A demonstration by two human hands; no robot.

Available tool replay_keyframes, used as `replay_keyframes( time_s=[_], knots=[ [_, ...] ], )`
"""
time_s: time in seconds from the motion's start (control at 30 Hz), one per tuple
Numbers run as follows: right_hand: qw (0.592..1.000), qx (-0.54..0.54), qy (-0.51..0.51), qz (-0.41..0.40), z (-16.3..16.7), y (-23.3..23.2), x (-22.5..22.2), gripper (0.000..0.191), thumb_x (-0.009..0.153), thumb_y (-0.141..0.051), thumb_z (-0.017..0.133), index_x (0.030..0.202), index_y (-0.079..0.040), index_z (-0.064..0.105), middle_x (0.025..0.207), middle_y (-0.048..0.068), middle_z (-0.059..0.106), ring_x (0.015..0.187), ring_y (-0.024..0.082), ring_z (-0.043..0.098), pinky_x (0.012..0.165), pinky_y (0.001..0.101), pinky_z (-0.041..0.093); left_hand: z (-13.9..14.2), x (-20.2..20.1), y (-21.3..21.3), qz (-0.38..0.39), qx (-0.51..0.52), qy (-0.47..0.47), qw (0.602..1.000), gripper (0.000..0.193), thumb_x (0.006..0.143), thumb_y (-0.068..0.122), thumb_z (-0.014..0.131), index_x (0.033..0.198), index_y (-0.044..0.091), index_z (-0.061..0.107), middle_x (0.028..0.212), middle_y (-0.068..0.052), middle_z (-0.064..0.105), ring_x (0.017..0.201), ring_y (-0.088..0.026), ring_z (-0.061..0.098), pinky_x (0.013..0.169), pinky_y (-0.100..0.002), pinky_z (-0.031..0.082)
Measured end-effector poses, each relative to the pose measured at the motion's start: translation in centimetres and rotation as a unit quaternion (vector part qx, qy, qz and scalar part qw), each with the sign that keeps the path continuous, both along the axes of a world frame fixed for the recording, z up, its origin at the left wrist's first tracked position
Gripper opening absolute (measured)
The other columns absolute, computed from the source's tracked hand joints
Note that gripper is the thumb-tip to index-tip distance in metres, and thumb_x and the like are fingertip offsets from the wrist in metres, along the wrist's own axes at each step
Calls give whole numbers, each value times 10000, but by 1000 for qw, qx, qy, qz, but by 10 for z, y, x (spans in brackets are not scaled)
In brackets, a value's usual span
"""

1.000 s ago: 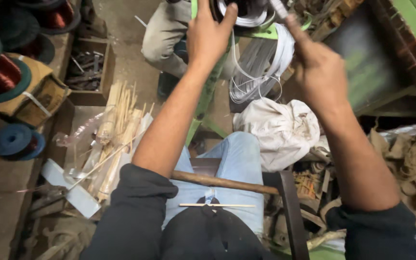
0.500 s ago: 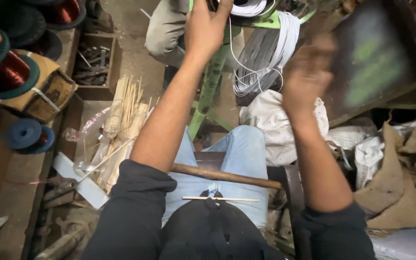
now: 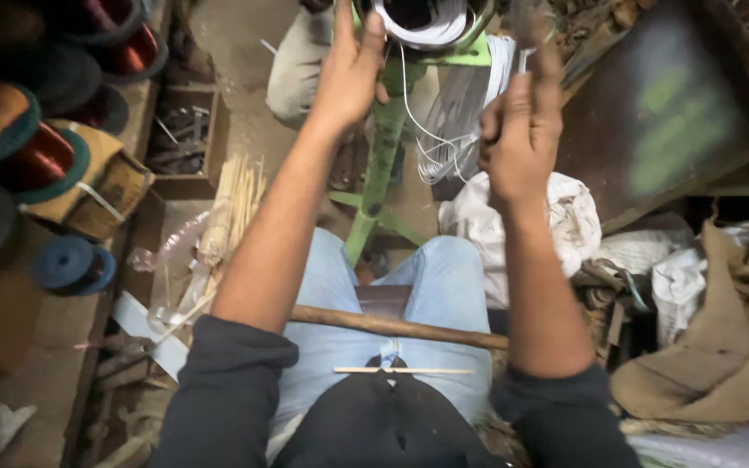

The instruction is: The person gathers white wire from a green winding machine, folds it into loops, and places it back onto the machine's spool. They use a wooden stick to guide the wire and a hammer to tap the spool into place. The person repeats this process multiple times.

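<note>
Nearest item: a thin pale wooden stick (image 3: 403, 370) is lying crosswise on the person's lap, and just beyond it a brown round wooden rod (image 3: 396, 327) is resting across both thighs.

To the left, a bundle of pale thin wooden splints (image 3: 229, 208) is lying partly in clear plastic wrap on the floor. Beside it, a blue plastic spool (image 3: 71, 263) is sitting on the bench, with a cardboard box (image 3: 106, 192) holding a green-rimmed reel of copper wire (image 3: 41, 156). Farther back, an open wooden tray (image 3: 185, 143) is holding small metal pieces, too small to tell apart.

To the right, a white cloth sack (image 3: 565, 225) and a heap of brown burlap sacking (image 3: 721, 347) are lying near the right leg; what is inside them is hidden.

Farther out, a green painted metal stand (image 3: 381, 165) is rising between the knees. At its top, a coil of white insulated wire (image 3: 422, 22) is sitting in a round green holder at the frame's upper edge. The left hand (image 3: 350, 74) is pressing open-palmed against the holder's side, thumb along its rim. The right hand (image 3: 517, 130) is closed around white strands; its fingertips are blurred, so the exact pinch cannot be told.

Progress, as judged: several turns are already lying on the coil, while loose loops of white wire (image 3: 452, 139) are hanging below, not yet taken up.
</note>
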State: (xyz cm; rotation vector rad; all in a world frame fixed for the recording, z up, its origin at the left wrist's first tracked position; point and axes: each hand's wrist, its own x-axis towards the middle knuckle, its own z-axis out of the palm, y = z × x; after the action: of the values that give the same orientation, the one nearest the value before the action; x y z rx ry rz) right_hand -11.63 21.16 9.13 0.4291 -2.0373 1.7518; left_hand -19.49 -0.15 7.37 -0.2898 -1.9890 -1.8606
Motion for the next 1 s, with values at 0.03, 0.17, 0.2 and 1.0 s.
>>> replay_keyframes(
  time_s=[0.03, 0.17, 0.2, 1.0],
  knots=[
    [998, 6, 26, -60, -5, -1, -3, 266, 1232, -316, 426, 1131, -99, 542, 684, -17, 503, 544, 83, 415, 532, 281, 385, -1, -2, 0, -10, 24, 6, 1000, 809, 1063, 614, 469, 1626, 117, 169, 823, -50, 596, 593, -144, 620, 497, -300, 564],
    [977, 205, 60, 10, -22, 2, 0, 467, 1129, -292, 457, 1571, -143, 479, 660, -54, 512, 551, 47, 493, 508, 272, 470, -5, -4, 1, 2, 44, 5, 999, 816, 1040, 664, 387, 1628, 139, 174, 788, -47, 565, 576, -141, 593, 482, -305, 544],
    [991, 123, 57, 19, -23, 4, 1, 448, 1136, -281, 454, 1565, -153, 461, 673, -53, 508, 547, 53, 473, 490, 280, 433, -5, -4, 1, 21, 32, -2, 999, 864, 1016, 674, 362, 1658, 167, 84, 755, -53, 560, 528, -153, 586, 464, -310, 537],
    [996, 64, 24, 62, -15, -13, 7, 456, 1210, -211, 451, 1665, -214, 419, 841, -17, 585, 645, 41, 477, 579, 220, 415, -9, 0, 14, 100, -30, 70, 992, 738, 1033, 395, 714, 1566, 104, 294, 666, 15, 510, 583, -114, 462, 551, -315, 396]
  ],
)
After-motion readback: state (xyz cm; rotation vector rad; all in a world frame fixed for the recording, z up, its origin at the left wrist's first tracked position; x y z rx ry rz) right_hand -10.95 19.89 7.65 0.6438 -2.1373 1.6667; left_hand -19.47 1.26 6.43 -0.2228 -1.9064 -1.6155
